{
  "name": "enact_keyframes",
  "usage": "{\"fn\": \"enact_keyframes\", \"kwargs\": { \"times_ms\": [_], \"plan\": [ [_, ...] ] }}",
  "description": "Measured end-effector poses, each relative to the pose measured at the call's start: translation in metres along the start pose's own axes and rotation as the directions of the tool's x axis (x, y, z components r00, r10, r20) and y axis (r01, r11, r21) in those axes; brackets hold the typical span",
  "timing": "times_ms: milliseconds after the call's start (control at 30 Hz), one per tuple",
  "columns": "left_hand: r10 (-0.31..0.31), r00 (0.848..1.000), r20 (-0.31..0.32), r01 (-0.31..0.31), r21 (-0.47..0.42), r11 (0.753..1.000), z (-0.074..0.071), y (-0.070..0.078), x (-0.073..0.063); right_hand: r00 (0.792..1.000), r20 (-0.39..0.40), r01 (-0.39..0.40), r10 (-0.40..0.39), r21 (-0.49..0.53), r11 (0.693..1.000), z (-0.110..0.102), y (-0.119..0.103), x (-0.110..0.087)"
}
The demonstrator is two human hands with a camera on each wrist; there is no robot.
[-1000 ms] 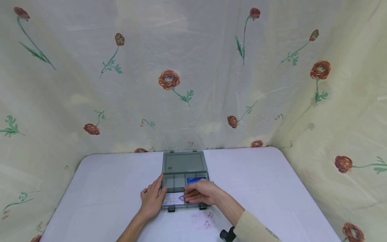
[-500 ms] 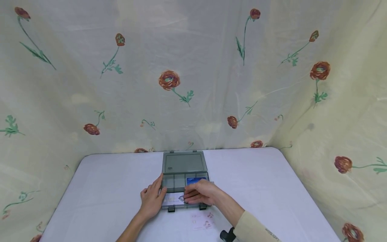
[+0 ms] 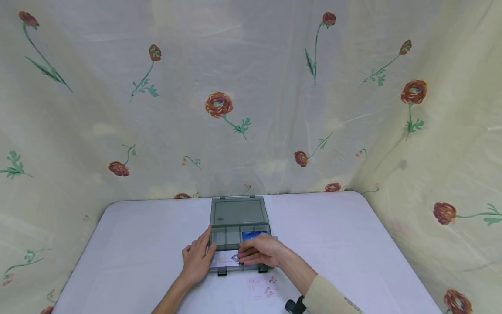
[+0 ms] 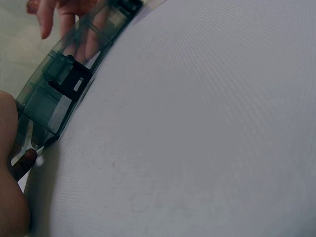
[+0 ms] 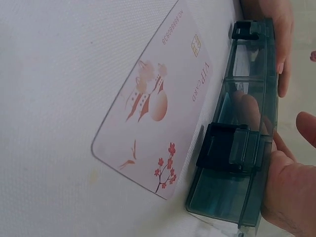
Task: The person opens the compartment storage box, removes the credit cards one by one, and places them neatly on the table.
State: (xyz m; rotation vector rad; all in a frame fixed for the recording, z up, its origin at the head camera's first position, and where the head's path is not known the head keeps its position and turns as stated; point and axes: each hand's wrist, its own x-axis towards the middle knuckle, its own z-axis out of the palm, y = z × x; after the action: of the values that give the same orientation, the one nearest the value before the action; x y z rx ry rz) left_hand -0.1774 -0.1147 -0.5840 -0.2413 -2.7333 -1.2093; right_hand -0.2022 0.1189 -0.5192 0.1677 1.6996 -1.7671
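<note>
A grey-green translucent compartment box (image 3: 240, 212) stands with its lid laid back on the table. At its left side my left hand (image 3: 197, 260) grips the edge, thumb over the rim and fingers along the outer wall. My right hand (image 3: 262, 250) reaches into the front compartment, fingertips down at the right part of a white card (image 3: 223, 259) that lies there. The left wrist view shows these fingers (image 4: 94, 42) fairly straight through the clear wall, one finger held apart above. Part of the white card is hidden under this hand. A blue card (image 3: 252, 234) lies in the right rear section.
On the white tabletop (image 3: 149, 244), just in front of the box, lies a pale pink VIP card (image 5: 158, 106) with red blossoms. Two dark latches (image 5: 227, 148) stick out from the box front. A flowered curtain (image 3: 266, 131) hangs behind and beside the table.
</note>
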Motion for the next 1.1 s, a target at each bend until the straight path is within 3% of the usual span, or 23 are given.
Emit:
{"fn": "enact_keyframes", "kwargs": {
  "times_ms": [1100],
  "plan": [
    [-0.002, 1.0, 0.01, 0.002, 0.001, 1.0, 0.0008, -0.0031, 0.0006, 1.0, 0.017, 0.017, -0.018, 0.005, 1.0, 0.0004, 0.0007, -0.002]
  ]
}}
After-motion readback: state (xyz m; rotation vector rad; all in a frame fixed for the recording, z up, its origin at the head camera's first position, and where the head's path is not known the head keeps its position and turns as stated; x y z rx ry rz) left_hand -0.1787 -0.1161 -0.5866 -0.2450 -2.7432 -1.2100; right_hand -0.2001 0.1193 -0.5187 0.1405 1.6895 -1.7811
